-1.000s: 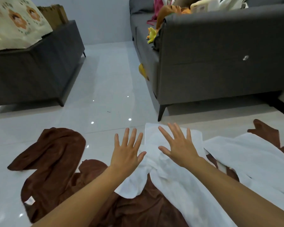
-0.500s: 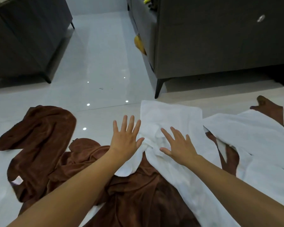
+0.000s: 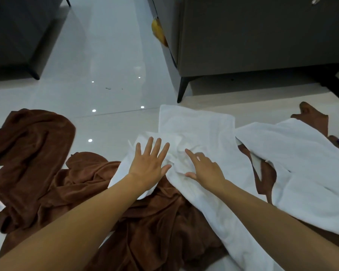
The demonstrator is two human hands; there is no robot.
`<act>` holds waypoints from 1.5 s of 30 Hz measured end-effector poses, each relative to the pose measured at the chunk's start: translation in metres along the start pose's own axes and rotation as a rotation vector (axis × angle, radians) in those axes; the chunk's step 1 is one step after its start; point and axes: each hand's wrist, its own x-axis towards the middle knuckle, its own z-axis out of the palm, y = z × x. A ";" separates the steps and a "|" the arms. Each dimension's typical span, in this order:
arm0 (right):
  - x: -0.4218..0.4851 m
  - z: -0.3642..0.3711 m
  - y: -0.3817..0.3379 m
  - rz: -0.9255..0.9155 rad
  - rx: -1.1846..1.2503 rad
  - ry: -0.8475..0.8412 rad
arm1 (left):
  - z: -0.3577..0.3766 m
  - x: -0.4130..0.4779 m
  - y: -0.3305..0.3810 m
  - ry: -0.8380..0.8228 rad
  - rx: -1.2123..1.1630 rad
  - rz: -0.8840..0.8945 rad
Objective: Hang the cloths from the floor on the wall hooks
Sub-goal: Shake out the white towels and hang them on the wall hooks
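Note:
A long white cloth (image 3: 196, 130) lies on the floor in the middle, partly over a crumpled brown cloth (image 3: 155, 222). My left hand (image 3: 150, 163) lies flat with spread fingers on the white cloth's left edge. My right hand (image 3: 205, 168) rests on the same cloth just to the right, index finger straight and thumb spread; its other fingers are blurred. The fabric is bunched between the two hands. A second white cloth (image 3: 301, 163) lies at the right over another brown cloth (image 3: 313, 116). More brown cloth (image 3: 31, 145) sprawls at the left. No wall hooks are in view.
A dark grey sofa (image 3: 262, 40) on black legs stands just behind the cloths at the right, with a yellow object (image 3: 159, 32) at its side. Another dark sofa (image 3: 18, 36) is at the far left. Glossy white floor (image 3: 110, 55) runs between them.
The view has tilted down and closer to the floor. Both hands dropped from hovering onto the white cloth, and the fabric has wrinkled up between them.

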 end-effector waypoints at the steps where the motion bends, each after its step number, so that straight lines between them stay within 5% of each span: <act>1: 0.001 0.001 0.002 -0.001 -0.001 0.023 | 0.001 0.000 0.002 -0.008 -0.003 0.007; 12: 0.027 -0.002 0.002 -0.028 0.308 -0.082 | 0.007 -0.002 0.006 -0.007 -0.077 0.110; 19: 0.012 -0.005 0.005 -0.086 0.345 0.075 | 0.001 -0.002 0.003 0.003 -0.104 0.171; 25: -0.010 -0.052 0.000 -0.246 0.618 0.317 | -0.021 0.010 0.006 0.031 -0.783 0.111; 30: -0.033 -0.094 -0.011 -0.299 0.796 0.324 | -0.042 0.022 0.016 0.122 -0.984 0.298; 40: -0.036 -0.131 0.014 -0.018 0.850 0.500 | -0.079 0.007 0.020 -0.008 -1.112 0.239; 45: -0.028 -0.124 0.014 0.053 0.774 0.515 | -0.106 0.001 0.016 0.129 -1.290 0.218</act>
